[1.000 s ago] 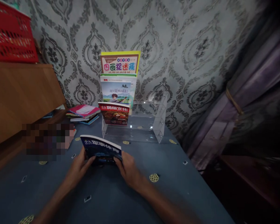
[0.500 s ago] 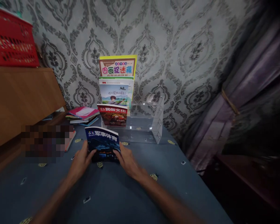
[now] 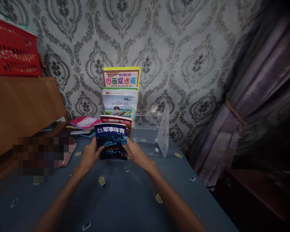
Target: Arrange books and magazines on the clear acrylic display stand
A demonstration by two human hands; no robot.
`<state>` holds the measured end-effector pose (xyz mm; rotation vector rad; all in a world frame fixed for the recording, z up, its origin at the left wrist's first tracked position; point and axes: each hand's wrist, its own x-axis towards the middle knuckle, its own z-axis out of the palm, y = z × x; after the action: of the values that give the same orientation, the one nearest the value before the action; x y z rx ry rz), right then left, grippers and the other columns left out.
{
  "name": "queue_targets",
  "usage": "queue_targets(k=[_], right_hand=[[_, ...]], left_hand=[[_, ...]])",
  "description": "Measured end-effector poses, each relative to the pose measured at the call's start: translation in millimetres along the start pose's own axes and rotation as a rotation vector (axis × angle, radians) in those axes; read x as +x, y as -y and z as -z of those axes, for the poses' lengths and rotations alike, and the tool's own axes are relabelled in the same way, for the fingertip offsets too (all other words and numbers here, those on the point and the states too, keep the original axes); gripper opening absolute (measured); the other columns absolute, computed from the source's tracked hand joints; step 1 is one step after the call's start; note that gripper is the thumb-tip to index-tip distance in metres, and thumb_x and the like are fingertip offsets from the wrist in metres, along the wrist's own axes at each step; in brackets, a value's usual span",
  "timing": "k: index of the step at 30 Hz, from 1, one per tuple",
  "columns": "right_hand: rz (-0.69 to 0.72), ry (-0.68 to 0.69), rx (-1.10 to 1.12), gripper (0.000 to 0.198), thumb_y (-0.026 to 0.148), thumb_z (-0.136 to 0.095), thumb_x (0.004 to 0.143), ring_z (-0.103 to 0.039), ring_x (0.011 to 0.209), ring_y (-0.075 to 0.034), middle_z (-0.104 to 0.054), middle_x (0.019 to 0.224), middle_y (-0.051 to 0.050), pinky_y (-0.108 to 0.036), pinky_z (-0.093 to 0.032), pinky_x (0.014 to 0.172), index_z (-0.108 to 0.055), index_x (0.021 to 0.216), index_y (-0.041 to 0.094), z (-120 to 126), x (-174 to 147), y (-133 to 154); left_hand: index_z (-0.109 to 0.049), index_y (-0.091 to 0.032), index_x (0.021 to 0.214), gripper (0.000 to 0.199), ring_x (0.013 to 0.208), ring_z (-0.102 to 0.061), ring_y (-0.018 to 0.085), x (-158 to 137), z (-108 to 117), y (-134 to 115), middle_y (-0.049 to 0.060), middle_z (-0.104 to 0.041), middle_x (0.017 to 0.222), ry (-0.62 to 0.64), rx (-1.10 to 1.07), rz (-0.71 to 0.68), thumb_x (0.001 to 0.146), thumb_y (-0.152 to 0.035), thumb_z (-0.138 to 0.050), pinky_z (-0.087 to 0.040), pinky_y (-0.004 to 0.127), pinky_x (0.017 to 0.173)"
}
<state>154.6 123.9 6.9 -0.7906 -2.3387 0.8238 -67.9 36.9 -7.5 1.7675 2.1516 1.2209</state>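
A dark blue book is held upright between my two hands, its cover facing me. My left hand grips its left edge, thumb on the cover. My right hand does the same at the right edge. The book is in front of the left part of a clear tiered rack and hides its lower left corner. On the rack's tiers behind it, a red book, a book with a drawn figure on its cover and a tall yellow-edged book stand one behind another.
A stack of books and papers lies left of the rack. A blurred-out patch covers something beside the wooden cabinet. On the cabinet sits a red basket. A purple curtain hangs at the right.
Both hands have carried the blue book forward and slightly right, up to the rack. It now overlaps the lower part of the red book. The camera view has tilted up a little.
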Motion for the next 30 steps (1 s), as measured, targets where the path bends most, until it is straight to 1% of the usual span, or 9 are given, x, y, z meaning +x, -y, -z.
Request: queue_targets(k=[4, 6, 8, 12, 16, 20, 24, 27, 30], right_hand=[[-0.019, -0.039, -0.006, 0.033, 0.019, -0.041, 0.1, -0.061, 0.056, -0.015, -0.066, 0.083, -0.002, -0.027, -0.049, 0.063, -0.045, 0.133, 0.021, 15, 6, -2], [-0.003, -0.065, -0.021, 0.033, 0.02, -0.042, 0.1, -0.063, 0.056, -0.015, -0.066, 0.081, -0.001, -0.028, -0.05, 0.065, -0.047, 0.132, 0.022, 22, 9, -4], [0.032, -0.094, -0.029, 0.033, 0.021, -0.042, 0.099, -0.065, 0.058, -0.017, -0.067, 0.085, -0.002, -0.03, -0.051, 0.067, -0.047, 0.132, 0.021, 29, 13, -5], [0.098, -0.184, -0.026, 0.034, 0.024, -0.043, 0.098, -0.068, 0.065, -0.021, -0.069, 0.094, -0.007, -0.032, -0.054, 0.066, -0.05, 0.131, 0.019, 46, 27, -3], [0.201, -0.297, -0.053, 0.033, 0.027, -0.044, 0.098, -0.068, 0.07, -0.022, -0.069, 0.092, -0.006, -0.034, -0.054, 0.071, -0.051, 0.13, 0.021, 62, 40, 0], [0.294, -0.416, -0.065, 0.031, 0.034, -0.043, 0.1, -0.066, 0.075, -0.023, -0.067, 0.089, -0.005, -0.035, -0.054, 0.072, -0.052, 0.127, 0.021, 73, 49, 1], [0.313, -0.452, -0.069, 0.032, 0.037, -0.043, 0.1, -0.064, 0.073, -0.023, -0.066, 0.087, -0.005, -0.035, -0.052, 0.07, -0.052, 0.126, 0.021, 74, 53, -1], [0.295, -0.442, -0.079, 0.032, 0.035, -0.043, 0.099, -0.064, 0.075, -0.023, -0.066, 0.087, -0.006, -0.034, -0.051, 0.07, -0.052, 0.126, 0.021, 69, 55, -5], [0.261, -0.423, -0.104, 0.03, 0.031, -0.043, 0.097, -0.063, 0.079, -0.024, -0.067, 0.089, -0.006, -0.034, -0.048, 0.074, -0.052, 0.124, 0.021, 65, 55, -9]], left_hand=[[-0.05, -0.019, 0.116, 0.032, 0.07, -0.065, 0.024, 18, 1, -12, 0.001, -0.064, 0.077, 0.023, 0.083, -0.049, 0.088, -0.033, -0.059, -0.043, 0.03, 0.064], [-0.051, -0.019, 0.117, 0.033, 0.072, -0.065, 0.024, 26, 2, -19, 0.003, -0.065, 0.08, 0.023, 0.122, -0.059, 0.088, -0.03, -0.06, -0.043, 0.03, 0.065], [-0.051, -0.018, 0.118, 0.033, 0.072, -0.065, 0.024, 34, 4, -25, 0.003, -0.065, 0.08, 0.012, 0.146, -0.071, 0.088, -0.029, -0.061, -0.043, 0.03, 0.064], [-0.051, -0.016, 0.119, 0.035, 0.074, -0.065, 0.025, 50, 10, -40, 0.004, -0.065, 0.082, -0.093, 0.181, -0.153, 0.089, -0.028, -0.063, -0.047, 0.032, 0.067], [-0.052, -0.014, 0.119, 0.037, 0.08, -0.068, 0.029, 65, 19, -59, 0.007, -0.067, 0.083, -0.197, 0.239, -0.203, 0.088, -0.029, -0.065, -0.051, 0.035, 0.072], [-0.047, -0.013, 0.128, 0.044, 0.087, -0.069, 0.031, 77, 24, -72, 0.01, -0.069, 0.091, -0.267, 0.259, -0.241, 0.091, -0.031, -0.062, -0.053, 0.039, 0.078], [-0.046, -0.014, 0.129, 0.042, 0.088, -0.069, 0.029, 88, 22, -70, 0.009, -0.07, 0.097, -0.266, 0.18, -0.283, 0.093, -0.032, -0.059, -0.053, 0.04, 0.081], [-0.046, -0.015, 0.129, 0.042, 0.09, -0.069, 0.028, 94, 16, -60, 0.011, -0.069, 0.105, -0.258, 0.14, -0.298, 0.093, -0.033, -0.058, -0.053, 0.04, 0.084], [-0.048, -0.016, 0.126, 0.039, 0.093, -0.068, 0.027, 96, 9, -51, 0.011, -0.069, 0.106, -0.262, 0.136, -0.32, 0.092, -0.032, -0.058, -0.053, 0.04, 0.086]])
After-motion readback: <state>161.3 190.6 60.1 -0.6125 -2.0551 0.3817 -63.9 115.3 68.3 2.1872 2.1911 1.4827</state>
